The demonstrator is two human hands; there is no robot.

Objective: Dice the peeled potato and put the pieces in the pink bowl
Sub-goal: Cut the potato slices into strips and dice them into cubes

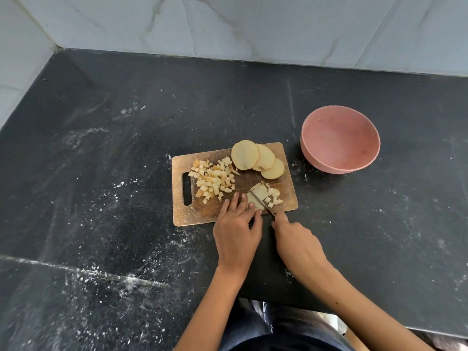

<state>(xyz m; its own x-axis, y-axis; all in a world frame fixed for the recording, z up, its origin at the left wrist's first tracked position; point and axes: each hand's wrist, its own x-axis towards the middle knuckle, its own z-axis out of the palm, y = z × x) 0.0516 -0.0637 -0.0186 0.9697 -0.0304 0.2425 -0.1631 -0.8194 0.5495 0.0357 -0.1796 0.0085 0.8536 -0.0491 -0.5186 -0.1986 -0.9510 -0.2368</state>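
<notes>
A wooden cutting board point(200, 216) lies on the black counter. A heap of diced potato point(214, 179) sits on its left half. Three round potato slices point(253, 158) overlap at its far right corner. Near the front right lies a partly cut potato slice point(260, 195) with loose cubes beside it. My left hand point(236, 229) presses its fingertips on that slice. My right hand point(296, 241) grips a knife point(263, 205) whose blade cuts across the slice. The pink bowl point(316, 160) stands to the right of the board, with no potato inside.
The black counter point(126, 173) is dusted with white specks and smears. A tiled wall point(253, 26) closes the back and left side. The counter's front edge runs just below my forearms.
</notes>
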